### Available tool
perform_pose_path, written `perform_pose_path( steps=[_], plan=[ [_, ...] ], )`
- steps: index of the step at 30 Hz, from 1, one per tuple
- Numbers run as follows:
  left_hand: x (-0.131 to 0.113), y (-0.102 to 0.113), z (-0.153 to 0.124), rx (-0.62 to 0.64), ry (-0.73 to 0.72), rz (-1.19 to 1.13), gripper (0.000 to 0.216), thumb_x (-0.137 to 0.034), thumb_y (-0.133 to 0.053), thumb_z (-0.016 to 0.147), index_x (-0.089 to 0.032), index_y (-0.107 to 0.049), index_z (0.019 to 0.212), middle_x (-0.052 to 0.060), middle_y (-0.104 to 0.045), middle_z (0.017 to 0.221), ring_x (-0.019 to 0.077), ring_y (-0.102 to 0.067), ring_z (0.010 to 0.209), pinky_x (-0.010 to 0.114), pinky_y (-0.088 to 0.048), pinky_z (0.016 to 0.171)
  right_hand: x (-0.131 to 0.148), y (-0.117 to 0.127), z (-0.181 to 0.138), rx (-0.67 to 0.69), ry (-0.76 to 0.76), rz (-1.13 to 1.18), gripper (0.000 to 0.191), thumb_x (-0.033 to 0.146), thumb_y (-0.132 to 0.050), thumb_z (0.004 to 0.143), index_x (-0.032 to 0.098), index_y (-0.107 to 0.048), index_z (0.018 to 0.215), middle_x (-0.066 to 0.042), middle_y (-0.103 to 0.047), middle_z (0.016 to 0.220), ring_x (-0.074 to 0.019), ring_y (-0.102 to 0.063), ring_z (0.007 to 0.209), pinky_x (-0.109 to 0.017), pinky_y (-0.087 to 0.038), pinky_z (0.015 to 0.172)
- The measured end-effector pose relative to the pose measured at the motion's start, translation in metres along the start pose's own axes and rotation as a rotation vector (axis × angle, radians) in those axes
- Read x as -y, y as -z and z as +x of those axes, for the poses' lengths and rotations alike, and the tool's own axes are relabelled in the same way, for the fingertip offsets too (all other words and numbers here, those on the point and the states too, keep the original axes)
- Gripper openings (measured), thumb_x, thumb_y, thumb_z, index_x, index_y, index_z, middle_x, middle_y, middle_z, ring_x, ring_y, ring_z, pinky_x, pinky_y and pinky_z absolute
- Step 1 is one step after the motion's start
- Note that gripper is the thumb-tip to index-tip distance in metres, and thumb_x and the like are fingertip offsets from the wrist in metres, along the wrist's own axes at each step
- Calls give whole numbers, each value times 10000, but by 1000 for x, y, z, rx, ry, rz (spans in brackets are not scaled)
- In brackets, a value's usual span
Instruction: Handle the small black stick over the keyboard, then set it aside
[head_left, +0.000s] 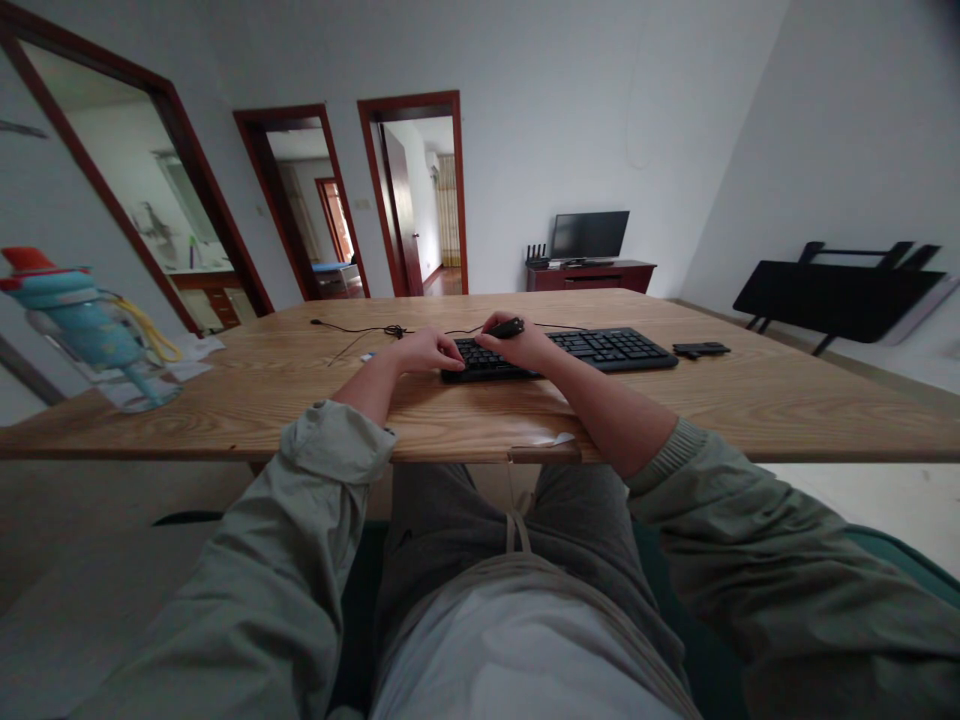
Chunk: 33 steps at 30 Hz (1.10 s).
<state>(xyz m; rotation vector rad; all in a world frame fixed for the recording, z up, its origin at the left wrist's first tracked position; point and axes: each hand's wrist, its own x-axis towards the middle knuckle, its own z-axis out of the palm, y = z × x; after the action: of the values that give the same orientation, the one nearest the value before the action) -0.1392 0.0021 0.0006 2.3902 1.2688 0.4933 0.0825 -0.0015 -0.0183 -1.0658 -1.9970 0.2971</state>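
Observation:
A black keyboard [611, 347] lies on the wooden table in front of me. My left hand [424, 352] is at its left end, fingers curled against the corner and the thumb along the near edge. Above the left part of the keys, my right hand [521, 347] is closed around a short black handle [510, 328]. The handle points up and to the right; its lower end is hidden by my fingers, so its exact kind does not show. Right of the keyboard lies a small flat black object [701, 350].
A thin black cable [352, 328] with a tied bundle runs behind the keyboard. On the wooden table [255, 400], a blue bottle with a red lid [90, 320] stands at the left beside papers. A monitor [590, 235] is on a cabinet by the far wall; a folded black table [832, 300] stands right.

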Motion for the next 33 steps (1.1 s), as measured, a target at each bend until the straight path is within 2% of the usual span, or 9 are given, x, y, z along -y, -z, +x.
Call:
perform_pose_path(
  steps=[9, 15, 22, 27, 33],
  plan=[
    [0, 0, 0, 17, -5, -13, 167, -327, -753, 679, -196, -778, 778, 12, -719, 692, 122, -582, 633, 245, -425, 626, 5, 2, -3, 6, 8, -3, 190, 396, -641, 802, 209, -642, 836, -17, -657, 769, -157, -543, 703, -289, -433, 680],
    [-3, -1, -1, 39, 39, 14, 178, -314, -745, 682, -191, -779, 805, 24, -730, 756, 131, -591, 655, 250, -435, 649, 2, -1, -2, 29, 41, -22, 177, 375, -648, 776, 208, -642, 836, -7, -639, 730, -151, -530, 677, -281, -416, 638],
    [9, 7, 0, 48, 28, 18, 257, -353, -744, 660, -191, -767, 858, 38, -735, 837, 157, -618, 732, 257, -447, 675, 9, 1, -6, 68, 46, -31, 163, 346, -642, 761, 202, -642, 838, 1, -636, 710, -141, -521, 656, -266, -392, 612],
    [14, 8, 0, 75, 17, 20, 278, -385, -737, 670, -181, -743, 858, 30, -715, 803, 146, -610, 717, 247, -437, 654, 20, 3, -11, 138, 127, -9, 126, 301, -634, 749, 190, -635, 809, -12, -655, 757, -136, -544, 692, -262, -404, 643],
    [10, 5, 0, 70, 16, 73, 318, -428, -723, 666, -169, -705, 849, 24, -690, 788, 149, -597, 705, 252, -426, 632, 13, -1, -9, 235, 198, 23, 150, 315, -611, 724, 184, -605, 797, 9, -609, 718, -126, -525, 667, -259, -397, 628]
  ],
)
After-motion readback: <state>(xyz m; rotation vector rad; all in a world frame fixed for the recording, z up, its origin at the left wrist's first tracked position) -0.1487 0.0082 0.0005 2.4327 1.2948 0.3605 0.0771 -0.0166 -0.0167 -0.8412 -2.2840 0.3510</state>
